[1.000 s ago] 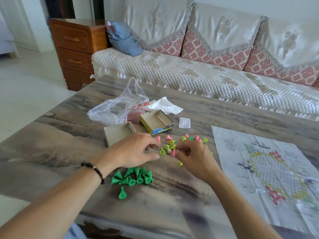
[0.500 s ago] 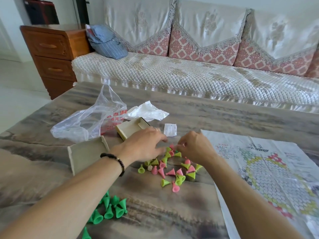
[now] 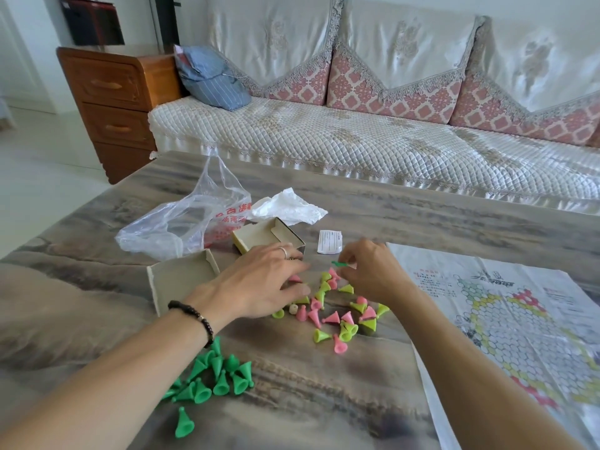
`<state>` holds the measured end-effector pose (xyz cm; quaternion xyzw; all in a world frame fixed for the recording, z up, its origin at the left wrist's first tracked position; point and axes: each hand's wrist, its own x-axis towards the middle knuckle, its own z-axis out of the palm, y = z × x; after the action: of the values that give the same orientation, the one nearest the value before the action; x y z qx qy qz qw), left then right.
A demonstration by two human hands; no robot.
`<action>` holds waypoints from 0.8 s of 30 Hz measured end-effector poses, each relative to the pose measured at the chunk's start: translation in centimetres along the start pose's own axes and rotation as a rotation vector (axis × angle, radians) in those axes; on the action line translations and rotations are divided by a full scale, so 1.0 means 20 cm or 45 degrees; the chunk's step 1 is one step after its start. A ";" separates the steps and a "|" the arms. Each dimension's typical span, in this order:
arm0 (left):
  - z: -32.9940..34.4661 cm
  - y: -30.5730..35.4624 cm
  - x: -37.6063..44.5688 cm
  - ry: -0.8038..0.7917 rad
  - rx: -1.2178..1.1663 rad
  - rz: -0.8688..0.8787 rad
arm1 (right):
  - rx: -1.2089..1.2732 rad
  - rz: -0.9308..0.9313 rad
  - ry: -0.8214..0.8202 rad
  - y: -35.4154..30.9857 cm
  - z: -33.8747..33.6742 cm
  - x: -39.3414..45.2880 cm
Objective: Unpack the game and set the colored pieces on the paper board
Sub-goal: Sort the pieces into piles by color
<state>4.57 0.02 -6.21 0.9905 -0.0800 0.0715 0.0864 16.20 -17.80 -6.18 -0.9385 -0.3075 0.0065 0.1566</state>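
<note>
Item, nearest: a heap of dark green cone pieces (image 3: 217, 375) on the table (image 3: 324, 417) beside my left forearm, one lying apart nearer still.

Item: paper board (image 3: 506, 336), spread flat at the near right, printed with a honeycomb star in yellow, red and green; its small print is too fine to read.

Item: a scatter of pink and lime cone pieces (image 3: 337, 315), loose on the table between my hands, none on the board.

Item: my left hand (image 3: 263, 287), ringed and with a bead bracelet at the wrist, fingers stretched over the scatter's left edge, holding nothing I can see.

Item: my right hand (image 3: 373, 274), pinching one dark green piece (image 3: 339, 263) at the fingertips above the scatter.

Item: box tray (image 3: 181, 284), open, nothing showing inside, left of my left hand.

Item: second box half (image 3: 269, 237), open, interior bare, partly hidden by my fingers.

Item: small printed slip (image 3: 330, 246), unreadable.

Item: clear plastic bag (image 3: 188, 225) with red lettering, illegible; crumpled white wrapper (image 3: 289, 207) beside it.

Item, far: quilted sofa (image 3: 373, 141), blue bundle (image 3: 211, 79), wooden drawers (image 3: 113, 102).
</note>
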 end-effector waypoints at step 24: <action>-0.12 -0.06 -0.68 0.056 -0.153 -0.250 | 0.466 -0.233 -0.151 -0.58 0.25 -0.72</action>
<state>-8.83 3.66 -6.11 0.9848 0.0151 0.0794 0.1540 -2.64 -15.76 -8.59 -0.8606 -0.3937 0.1032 0.3060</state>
